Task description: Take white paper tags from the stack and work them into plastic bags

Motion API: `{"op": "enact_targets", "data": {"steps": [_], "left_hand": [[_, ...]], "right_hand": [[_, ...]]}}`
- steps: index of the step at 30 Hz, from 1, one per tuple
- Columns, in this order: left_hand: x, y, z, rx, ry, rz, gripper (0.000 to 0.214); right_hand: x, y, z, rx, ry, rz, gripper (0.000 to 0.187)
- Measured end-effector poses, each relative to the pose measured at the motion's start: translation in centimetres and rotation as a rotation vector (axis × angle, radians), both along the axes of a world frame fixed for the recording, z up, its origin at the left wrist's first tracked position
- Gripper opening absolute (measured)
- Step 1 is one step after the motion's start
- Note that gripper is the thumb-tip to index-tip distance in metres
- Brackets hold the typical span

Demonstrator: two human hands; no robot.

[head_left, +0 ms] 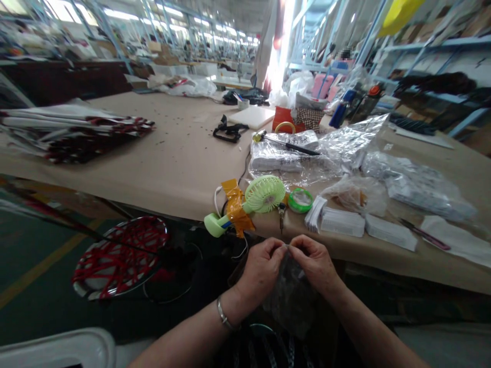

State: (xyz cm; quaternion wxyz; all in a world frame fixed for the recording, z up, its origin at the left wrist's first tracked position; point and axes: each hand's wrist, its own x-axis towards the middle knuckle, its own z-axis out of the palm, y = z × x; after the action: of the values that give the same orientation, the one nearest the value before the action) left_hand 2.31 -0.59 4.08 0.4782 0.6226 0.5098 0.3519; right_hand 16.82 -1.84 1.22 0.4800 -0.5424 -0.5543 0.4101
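Observation:
My left hand (263,268) and my right hand (317,266) meet just in front of the table's edge, thumbs and forefingers pinched close together. Between them hangs a thin, see-through plastic bag (291,296), gripped at its upper edge by both hands. Its lower part falls over my dark lap, and its contents, if any, are hard to make out. Just beyond my fingertips a small metal-tipped tool (282,219) lies by the table edge. Near it are a green fan (264,194) and a green-rimmed round container (300,200).
Stacks of white labels (342,222) line the table edge on the right, beside a cutter (425,235). Plastic-wrapped bundles (284,153) lie behind them. Folded fabric (76,133) covers the left of the table (184,153). A red-strapped round stool (120,258) stands below left.

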Motion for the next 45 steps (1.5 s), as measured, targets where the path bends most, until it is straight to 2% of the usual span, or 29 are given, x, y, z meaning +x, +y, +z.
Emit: {"op": "enact_targets", "data": {"steps": [12, 36, 41, 45], "left_hand": [[-0.9, 1.4, -0.1, 0.197, 0.114, -0.002, 0.021], [-0.6, 2.8, -0.7, 0.291, 0.203, 0.007, 0.023], [-0.9, 1.6, -0.3, 0.238, 0.149, -0.019, 0.024], [-1.5, 0.7, -1.4, 0.17, 0.144, -0.045, 0.022]], "right_hand": [[-0.8, 1.4, 0.9, 0.176, -0.15, -0.016, 0.013], [-0.8, 2.5, 0.2, 0.177, -0.121, -0.028, 0.014], [-0.4, 1.1, 0.0, 0.184, -0.167, 0.025, 0.013], [1.7, -1.1, -0.1, 0.289, -0.375, 0.032, 0.012]]}}
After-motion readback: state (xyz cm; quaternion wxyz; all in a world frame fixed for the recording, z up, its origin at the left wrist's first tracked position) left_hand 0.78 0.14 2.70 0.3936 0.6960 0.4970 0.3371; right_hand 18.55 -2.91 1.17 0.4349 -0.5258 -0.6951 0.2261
